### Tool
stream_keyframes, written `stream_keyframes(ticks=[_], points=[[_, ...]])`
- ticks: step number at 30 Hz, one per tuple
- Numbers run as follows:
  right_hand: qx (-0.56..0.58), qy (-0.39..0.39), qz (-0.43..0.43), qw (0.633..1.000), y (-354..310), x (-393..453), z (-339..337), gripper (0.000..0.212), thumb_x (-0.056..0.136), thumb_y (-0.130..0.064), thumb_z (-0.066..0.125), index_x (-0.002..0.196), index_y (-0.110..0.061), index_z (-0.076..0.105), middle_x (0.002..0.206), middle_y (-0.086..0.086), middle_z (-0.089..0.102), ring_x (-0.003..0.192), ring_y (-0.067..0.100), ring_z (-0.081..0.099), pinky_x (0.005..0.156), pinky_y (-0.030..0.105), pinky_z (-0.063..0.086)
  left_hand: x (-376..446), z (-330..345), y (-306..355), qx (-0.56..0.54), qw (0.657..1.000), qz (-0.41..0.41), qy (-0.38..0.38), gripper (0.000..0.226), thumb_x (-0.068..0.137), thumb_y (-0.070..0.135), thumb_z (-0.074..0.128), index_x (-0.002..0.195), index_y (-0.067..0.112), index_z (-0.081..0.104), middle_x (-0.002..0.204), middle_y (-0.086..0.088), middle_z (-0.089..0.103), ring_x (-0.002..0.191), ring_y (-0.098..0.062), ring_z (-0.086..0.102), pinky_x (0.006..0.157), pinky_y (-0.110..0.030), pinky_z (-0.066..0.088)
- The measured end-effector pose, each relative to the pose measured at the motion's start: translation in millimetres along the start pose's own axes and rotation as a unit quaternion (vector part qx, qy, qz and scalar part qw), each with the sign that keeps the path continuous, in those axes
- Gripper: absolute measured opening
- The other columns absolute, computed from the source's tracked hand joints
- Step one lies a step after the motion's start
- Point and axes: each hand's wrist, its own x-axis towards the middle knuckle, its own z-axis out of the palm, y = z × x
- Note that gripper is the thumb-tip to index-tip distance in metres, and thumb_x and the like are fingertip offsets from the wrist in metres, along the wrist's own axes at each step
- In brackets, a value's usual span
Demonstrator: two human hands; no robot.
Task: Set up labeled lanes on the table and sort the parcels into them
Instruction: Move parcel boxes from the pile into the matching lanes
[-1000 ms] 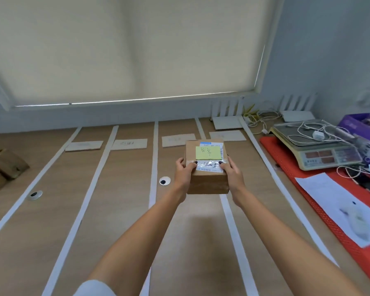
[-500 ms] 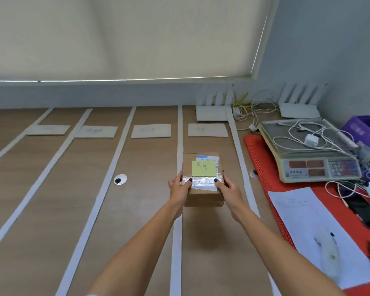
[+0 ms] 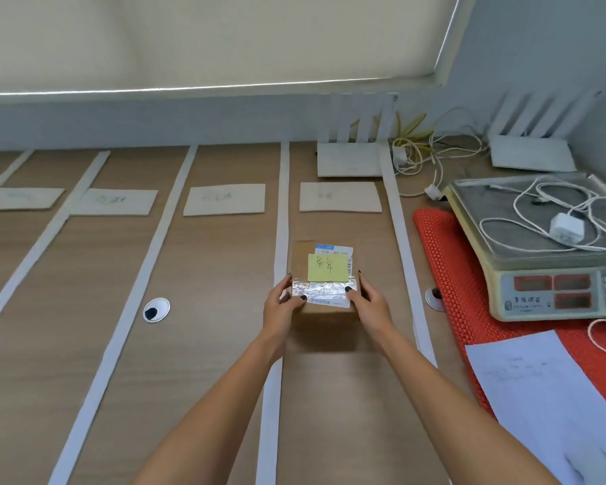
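1. While both hands hold it, the parcel sits in the lane nearest the counter's right edge, below that lane's label card.
2. Left hand grips its left side, right hand its right, thumbs on top.
3. A yellow sticky note is stuck on top of it.

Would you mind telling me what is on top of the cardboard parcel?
The parcel carries a yellow sticky note with handwriting, a white shipping label partly beneath it, and shiny tape. Most label print is covered.
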Motion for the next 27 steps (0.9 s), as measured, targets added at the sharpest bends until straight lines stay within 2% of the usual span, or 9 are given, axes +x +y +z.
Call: stream_keyframes(ticks=[2,5,8,14,17,19,21,24,27], points=[[0.007,0.004,-0.009,1.000,-10.5,29.0,4.2,0.054,0.092,-0.011,0.053,0.143,-0.018,0.038,0.138,-0.002,0.052,0.120,0.012,0.051,0.104,0.025,0.040,27.2,3.5,10.6,-0.007,1.000,0.008,-0.001,0.054,0.087,-0.003,0.053,0.137,0.019,0.047,0.134,-0.005,0.054,0.120,-0.021,0.055,0.080,-0.019,0.052],[0.014,0.016,-0.012,1.000,-24.6,73.8,13.0,0.054,0.092,-0.014,0.052,0.144,-0.019,0.037,0.132,-0.004,0.056,0.103,0.005,0.057,0.084,0.011,0.045,73.0,13.8,26.1,0.016,1.000,0.021,0.008,0.052,0.091,0.004,0.052,0.139,0.022,0.043,0.139,-0.004,0.049,0.125,-0.021,0.050,0.100,-0.032,0.046],[0.015,0.027,-0.026,0.999,-35.5,115.6,22.0,0.053,0.093,-0.019,0.050,0.144,-0.022,0.038,0.128,-0.004,0.058,0.098,0.003,0.059,0.074,0.007,0.047,111.1,23.5,38.3,0.024,0.999,0.038,0.010,0.051,0.094,0.010,0.049,0.141,0.026,0.039,0.139,-0.004,0.049,0.124,-0.022,0.050,0.104,-0.038,0.044],[0.028,0.038,-0.048,0.998,-42.3,160.0,25.6,0.050,0.090,-0.019,0.052,0.139,-0.025,0.045,0.111,-0.011,0.065,0.093,-0.001,0.062,0.088,0.022,0.052,152.1,30.3,46.9,0.009,0.999,0.046,0.025,0.049,0.092,0.007,0.049,0.137,0.027,0.043,0.132,0.001,0.053,0.113,-0.019,0.057,0.090,-0.032,0.052],[0.020,0.035,-0.050,0.998,-49.2,154.7,22.6,0.053,0.090,-0.020,0.053,0.142,-0.022,0.040,0.120,-0.010,0.060,0.090,-0.007,0.059,0.077,0.009,0.048,149.0,30.5,53.7,0.021,0.998,0.051,0.031,0.050,0.091,0.007,0.049,0.137,0.024,0.044,0.131,0.004,0.053,0.108,-0.014,0.056,0.071,-0.013,0.050],[0.009,0.047,-0.052,0.997,-59.3,143.3,17.3,0.058,0.091,-0.027,0.053,0.145,-0.020,0.033,0.137,-0.006,0.049,0.109,-0.003,0.053,0.085,0.011,0.041,140.8,27.8,62.3,0.028,0.997,0.054,0.043,0.051,0.091,0.010,0.051,0.139,0.022,0.042,0.135,0.004,0.049,0.113,-0.011,0.051,0.073,-0.009,0.043],[0.017,0.064,-0.059,0.996,-71.0,125.8,7.2,0.061,0.091,-0.031,0.054,0.146,-0.021,0.031,0.148,0.001,0.038,0.131,0.010,0.039,0.098,0.021,0.035,127.6,23.9,72.4,0.028,0.996,0.059,0.056,0.053,0.091,0.013,0.053,0.141,0.021,0.040,0.141,0.003,0.045,0.122,-0.013,0.046,0.087,-0.018,0.038],[0.020,0.054,-0.079,0.995,-86.1,89.0,-2.2,0.060,0.091,-0.028,0.055,0.146,-0.023,0.032,0.149,0.004,0.037,0.135,0.014,0.036,0.096,0.023,0.032,94.7,16.5,84.9,0.046,0.995,0.073,0.049,0.054,0.092,0.010,0.054,0.143,0.019,0.038,0.144,0.000,0.044,0.130,-0.016,0.042,0.100,-0.027,0.037],[0.030,0.029,-0.091,0.995,-97.7,46.1,1.2,0.062,0.091,-0.023,0.057,0.146,-0.024,0.030,0.147,0.005,0.039,0.134,0.016,0.038,0.105,0.030,0.035,52.8,5.6,94.1,0.066,0.993,0.092,0.029,0.056,0.091,0.009,0.054,0.144,0.018,0.037,0.144,-0.002,0.045,0.131,-0.017,0.042,0.101,-0.027,0.037]])
